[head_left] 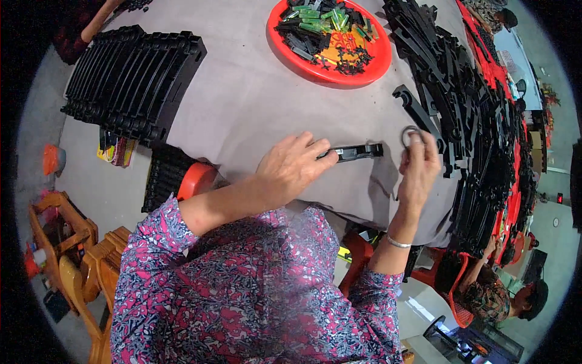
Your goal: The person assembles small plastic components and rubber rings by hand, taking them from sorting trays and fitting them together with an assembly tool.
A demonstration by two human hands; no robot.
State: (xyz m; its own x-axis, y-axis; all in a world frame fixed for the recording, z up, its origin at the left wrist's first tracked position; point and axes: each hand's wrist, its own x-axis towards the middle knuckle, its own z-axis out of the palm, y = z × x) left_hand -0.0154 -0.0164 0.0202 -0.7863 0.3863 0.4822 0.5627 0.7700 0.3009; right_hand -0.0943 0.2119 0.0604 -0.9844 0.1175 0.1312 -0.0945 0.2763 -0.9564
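My left hand is closed on one end of a slim black plastic bar, which points right, low over the grey cloth. Thumb and fingers pinch it, and its far end is bare. To its right, my right hand is closed on a thin dark ring between thumb and fingertips. The ring and the bar are apart. Just beyond my right hand, a loose black bar with a hooked end lies by the big heap of similar black bars.
A round red tray at the far side holds small black pieces and green clear ones. Rows of black bars stand stacked at the left on the grey cloth. Wooden chairs are at lower left. Other people sit at the right and far left.
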